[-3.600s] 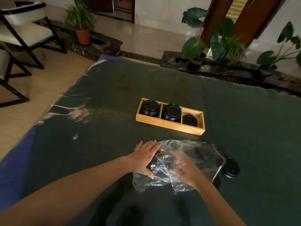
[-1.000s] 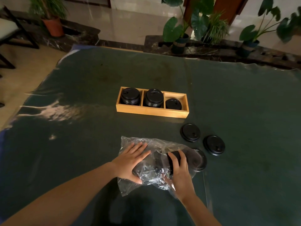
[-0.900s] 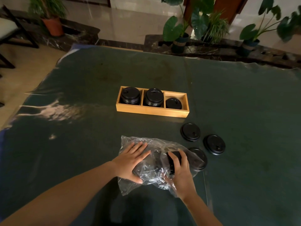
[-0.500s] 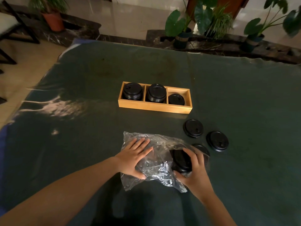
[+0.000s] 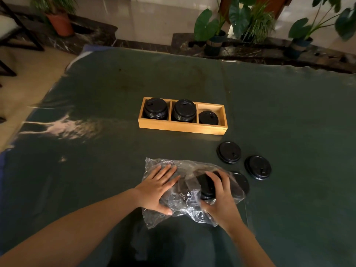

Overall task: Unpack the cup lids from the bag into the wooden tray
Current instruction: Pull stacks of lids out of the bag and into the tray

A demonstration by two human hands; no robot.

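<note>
Hands on the bag, tray beyond

The left hand [image 5: 156, 189] lies flat on the clear plastic bag [image 5: 179, 191]; the right hand [image 5: 218, 197] clasps a stack of black lids [image 5: 207, 186] at its mouth. Two loose lids [image 5: 229, 152] lie right, near the wooden tray [image 5: 182, 127].

One head-worn wide-angle camera looked forward and steeply down over the dark green table cover [image 5: 269, 116], close enough that both forearms entered from the bottom edge of the frame. The wooden tray [image 5: 183, 128] sat near the center, the clear plastic bag [image 5: 185, 170] just below it. Potted plants [image 5: 213, 33] and floor lined the upper edge. No second view was given.
</note>
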